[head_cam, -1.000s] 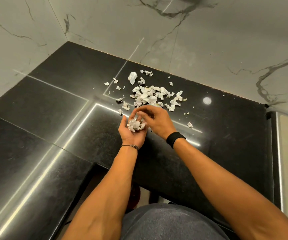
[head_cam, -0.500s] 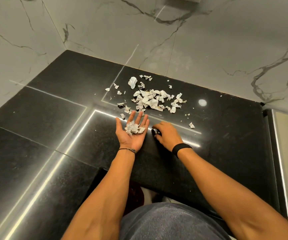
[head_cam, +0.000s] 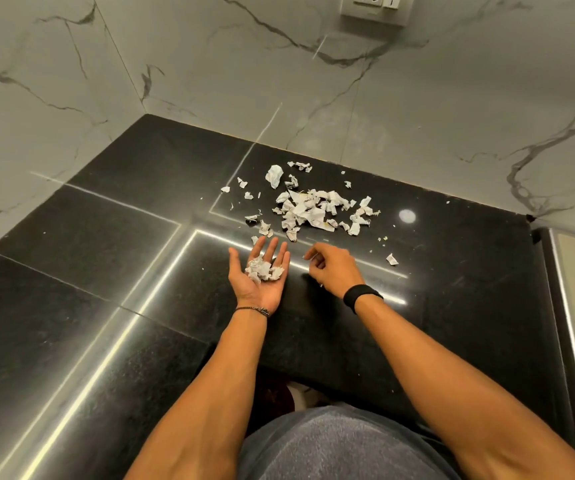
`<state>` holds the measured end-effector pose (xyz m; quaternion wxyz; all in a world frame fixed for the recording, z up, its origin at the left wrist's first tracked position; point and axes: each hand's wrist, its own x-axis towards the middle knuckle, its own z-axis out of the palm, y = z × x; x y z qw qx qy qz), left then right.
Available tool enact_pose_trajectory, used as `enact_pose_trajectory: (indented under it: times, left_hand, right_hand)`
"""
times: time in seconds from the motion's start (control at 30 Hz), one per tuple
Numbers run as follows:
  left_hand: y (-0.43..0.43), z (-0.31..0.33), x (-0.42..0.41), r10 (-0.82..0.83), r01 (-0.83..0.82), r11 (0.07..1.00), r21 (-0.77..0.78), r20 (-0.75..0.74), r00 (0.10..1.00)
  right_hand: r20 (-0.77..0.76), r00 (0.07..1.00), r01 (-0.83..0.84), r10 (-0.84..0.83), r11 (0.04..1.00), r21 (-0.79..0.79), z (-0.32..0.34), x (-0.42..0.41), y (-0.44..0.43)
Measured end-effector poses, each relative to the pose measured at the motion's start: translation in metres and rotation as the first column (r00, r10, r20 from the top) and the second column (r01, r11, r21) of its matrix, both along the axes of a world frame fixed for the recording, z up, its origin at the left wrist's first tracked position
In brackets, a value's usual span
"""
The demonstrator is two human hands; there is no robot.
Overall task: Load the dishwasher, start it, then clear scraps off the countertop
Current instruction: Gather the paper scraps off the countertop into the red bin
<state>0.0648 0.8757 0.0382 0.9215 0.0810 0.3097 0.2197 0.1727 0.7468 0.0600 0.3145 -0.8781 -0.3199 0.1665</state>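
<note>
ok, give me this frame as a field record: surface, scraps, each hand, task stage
surface: black countertop, marble wall behind it
scrap pile: white paper bits scattered near the back wall
stray scrap: lies apart, to the right of the right hand
left hand: palm up, fingers straight, gathered scraps lying on the palm
right hand: knuckles up over the countertop, fingers curled; cannot tell whether it pinches a bit
task stage: clearing scraps, most not yet collected
</note>
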Motion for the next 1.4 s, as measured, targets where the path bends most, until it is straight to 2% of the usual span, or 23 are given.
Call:
enact_pose_trajectory:
  times: [0.1,0.17,0.27,0.4,0.5,0.63,0.77,0.87,1.0,1.1,1.4]
  left_hand:
    - [0.005,-0.001,-0.005,0.006,-0.006,1.0,0.009,-0.004,1.0]
    - [0.007,0.0,-0.006,0.003,-0.003,1.0,0.007,0.003,1.0]
    - [0.005,-0.001,-0.001,-0.008,0.008,1.0,-0.006,0.008,1.0]
    - [-0.002,-0.001,0.009,-0.043,0.044,0.999,-0.009,0.017,0.999]
    - [-0.007,-0.001,0.016,-0.066,0.066,0.998,0.002,0.006,0.998]
    - [-0.011,-0.002,0.023,-0.07,0.071,0.997,0.014,-0.012,0.997]
    - [-0.012,-0.002,0.026,-0.06,0.061,0.998,0.03,-0.022,0.998]
    - [-0.018,-0.004,0.03,-0.056,0.057,0.998,0.039,-0.038,0.998]
    - [-0.023,-0.007,0.035,-0.022,0.022,1.0,0.02,-0.026,0.999]
    - [-0.025,-0.007,0.036,0.008,-0.008,1.0,0.017,-0.003,1.0]
    - [-0.003,0.003,0.012,0.116,-0.116,0.993,-0.002,-0.006,0.993]
  right_hand:
    - [0.019,0.996,0.09,-0.09,0.996,-0.004,-0.002,0.008,-0.004]
    - [0.023,0.996,0.09,-0.09,0.995,-0.036,-0.005,0.011,-0.009]
    - [0.016,1.0,-0.003,0.006,0.991,-0.134,-0.008,0.008,-0.013]
    - [0.117,0.984,-0.11,0.137,0.971,-0.212,-0.014,0.0,-0.016]
    - [0.08,0.99,-0.104,0.117,0.982,-0.159,-0.019,-0.002,-0.017]
    - [-0.033,0.999,0.0,-0.002,0.998,-0.06,-0.021,0.006,-0.02]
    - [-0.207,0.973,0.154,-0.106,0.96,0.236,-0.007,0.012,-0.016]
    - [-0.259,0.966,0.126,-0.027,0.918,0.376,0.014,0.011,-0.002]
    - [-0.251,0.958,-0.022,0.137,0.911,0.413,0.024,0.005,0.016]
    - [-0.225,0.956,-0.089,0.19,0.914,0.395,0.02,0.006,0.022]
    - [-0.228,0.961,-0.044,0.154,0.904,0.426,0.017,0.014,0.049]
